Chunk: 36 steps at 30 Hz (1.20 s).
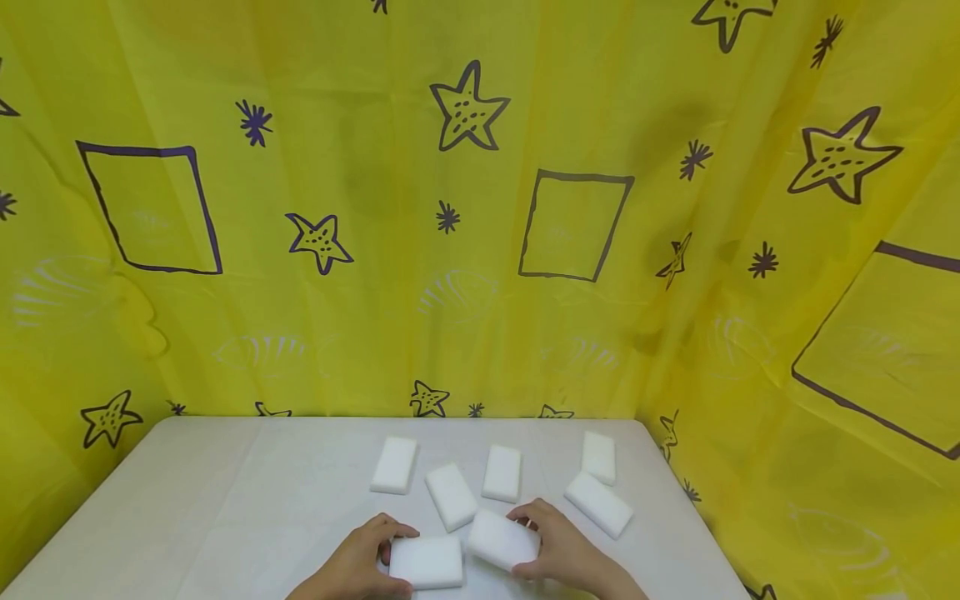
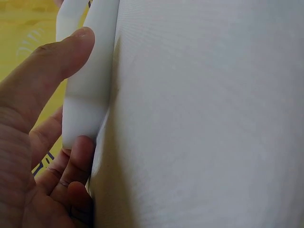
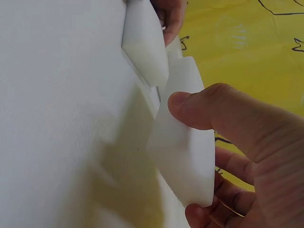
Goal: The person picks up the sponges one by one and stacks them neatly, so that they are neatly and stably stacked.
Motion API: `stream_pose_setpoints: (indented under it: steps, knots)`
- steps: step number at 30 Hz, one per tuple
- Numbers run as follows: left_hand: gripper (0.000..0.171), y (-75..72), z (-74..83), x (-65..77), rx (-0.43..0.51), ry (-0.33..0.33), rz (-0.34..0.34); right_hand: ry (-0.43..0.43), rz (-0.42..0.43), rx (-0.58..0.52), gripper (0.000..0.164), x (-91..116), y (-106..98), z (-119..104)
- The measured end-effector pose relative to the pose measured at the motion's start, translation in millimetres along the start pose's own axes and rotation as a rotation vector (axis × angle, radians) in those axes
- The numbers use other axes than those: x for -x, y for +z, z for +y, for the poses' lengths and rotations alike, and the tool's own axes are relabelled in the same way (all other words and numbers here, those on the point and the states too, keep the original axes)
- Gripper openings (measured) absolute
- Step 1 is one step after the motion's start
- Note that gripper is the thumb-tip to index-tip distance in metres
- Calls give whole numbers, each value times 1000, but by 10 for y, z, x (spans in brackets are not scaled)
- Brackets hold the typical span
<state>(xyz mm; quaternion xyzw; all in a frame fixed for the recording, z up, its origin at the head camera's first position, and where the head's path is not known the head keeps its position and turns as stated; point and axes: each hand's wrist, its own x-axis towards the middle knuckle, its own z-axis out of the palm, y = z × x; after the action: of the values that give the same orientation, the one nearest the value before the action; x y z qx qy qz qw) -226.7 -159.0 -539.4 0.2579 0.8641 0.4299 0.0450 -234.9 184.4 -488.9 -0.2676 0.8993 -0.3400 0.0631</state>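
Near the front of the table, my left hand [image 1: 367, 560] grips a white sponge block [image 1: 427, 562] by its left end, thumb on the near side and fingers on the far side. The left wrist view shows that block [image 2: 88, 90] standing close against the tabletop. My right hand [image 1: 555, 546] holds a second white sponge block [image 1: 501, 540] between thumb and fingers, tilted and just right of the first. In the right wrist view this second block [image 3: 183, 142] is lifted off the table, its shadow below. My palms are mostly hidden in the head view.
Several more white blocks lie behind my hands on the white table [image 1: 225, 500]: one at the left [image 1: 394, 465], a slanted block [image 1: 451, 497] and an upright-lying block [image 1: 502, 472] mid-table, and two touching blocks [image 1: 598, 504] at the right. A yellow patterned curtain [image 1: 390, 333] surrounds the table.
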Motion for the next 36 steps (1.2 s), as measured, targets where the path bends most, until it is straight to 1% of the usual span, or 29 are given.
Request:
stream_pose_setpoints:
  steps: [6, 15, 21, 28, 36]
  knots:
    - [63, 1, -4, -3, -7, 15, 8, -9, -3, 20, 59, -54, 19, -60]
    - [63, 3, -2, -4, -15, 27, 15, -16, -7, -10, 57, -98, 34, -157]
    - [62, 0, -15, -5, -11, 55, 20, -49, -6, -5, 56, -141, 47, -194]
    - [62, 1, -25, -3, 1, 48, 9, -97, -9, -11, 56, -187, 62, -232]
    - [62, 10, -33, 5, -14, 67, 25, -126, -15, -14, 55, -217, 74, -292]
